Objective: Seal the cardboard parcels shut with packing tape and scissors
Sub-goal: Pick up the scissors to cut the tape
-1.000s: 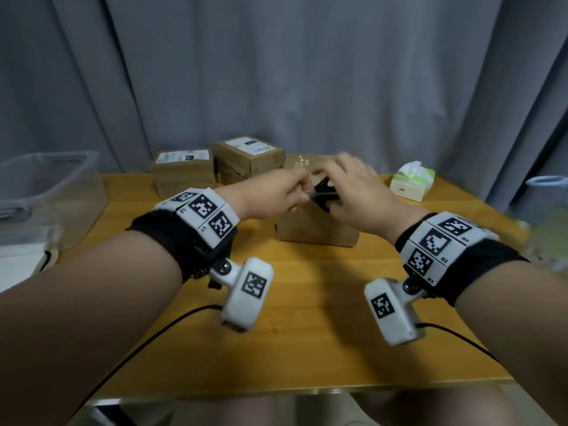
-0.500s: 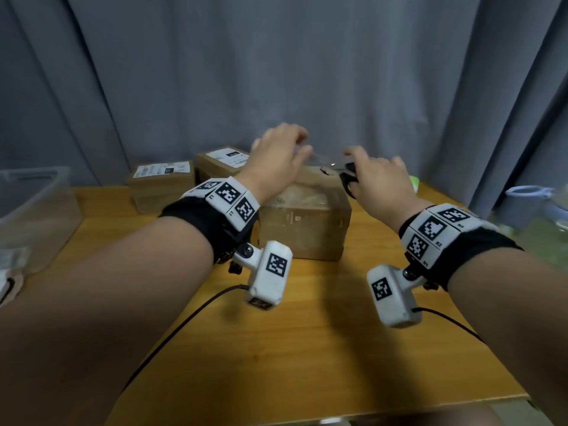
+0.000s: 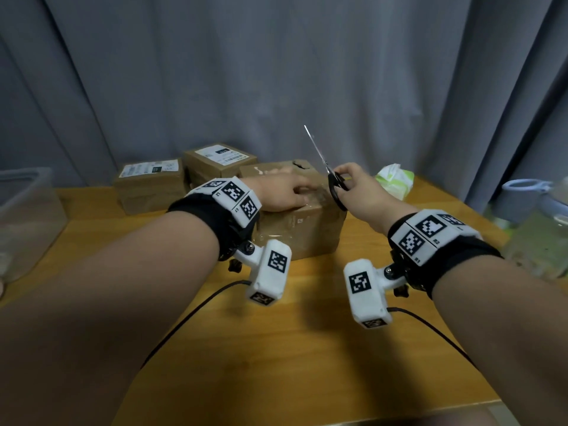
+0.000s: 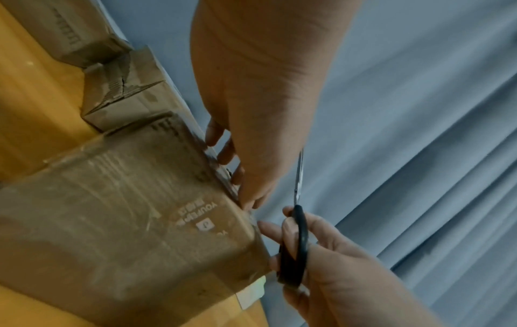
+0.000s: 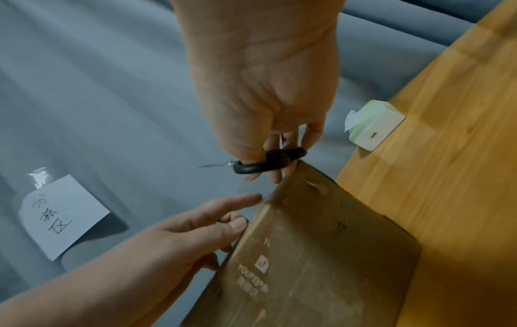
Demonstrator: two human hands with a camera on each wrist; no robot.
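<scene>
Head view: our right hand (image 3: 358,192), grip clamped on the black-handled steel scissors (image 3: 327,170), has lifted off the brown taped cardboard parcel (image 3: 302,229); our flat left hand (image 3: 287,192) now smooths tape there, suggesting the cut's done

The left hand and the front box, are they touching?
Touching. In the head view the left hand lies flat on top of the front box; the right wrist view shows its fingers against the box edge.

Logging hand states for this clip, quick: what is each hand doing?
Left hand: open, pressing flat on the parcel.
Right hand: gripping the scissors.
</scene>
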